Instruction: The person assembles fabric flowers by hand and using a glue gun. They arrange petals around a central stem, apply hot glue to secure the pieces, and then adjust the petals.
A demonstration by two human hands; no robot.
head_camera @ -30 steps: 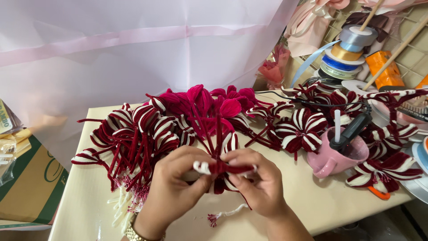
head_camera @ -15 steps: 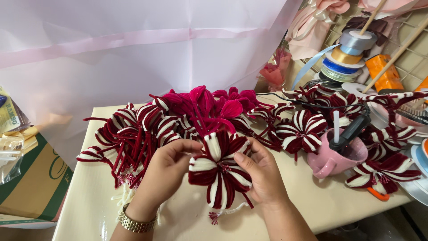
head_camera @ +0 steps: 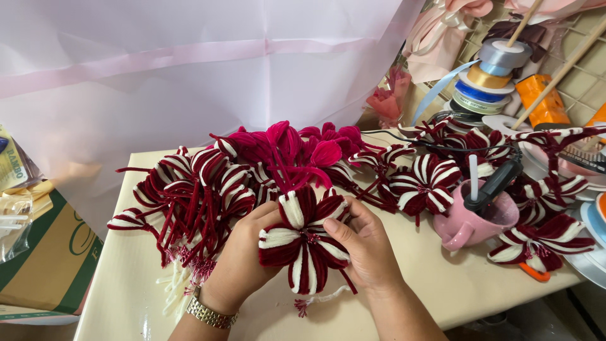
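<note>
Since a second ago the dark red and white fuzzy wire flower point(head_camera: 303, 246) is spread open, both the left hand point(head_camera: 243, 262) and the right hand point(head_camera: 363, 249) clamped on its sides near the front edge of the cream tabletop point(head_camera: 442, 284), where too hard a squeeze could bend its petals.

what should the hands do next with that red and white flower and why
Probably spread and even out the petals. Both hands, left hand and right hand, hold the red and white flower from behind above the table. Its petals already fan out, but the lower ones look bunched together and loose thread ends hang beneath it. Trimming those could come after.
</note>
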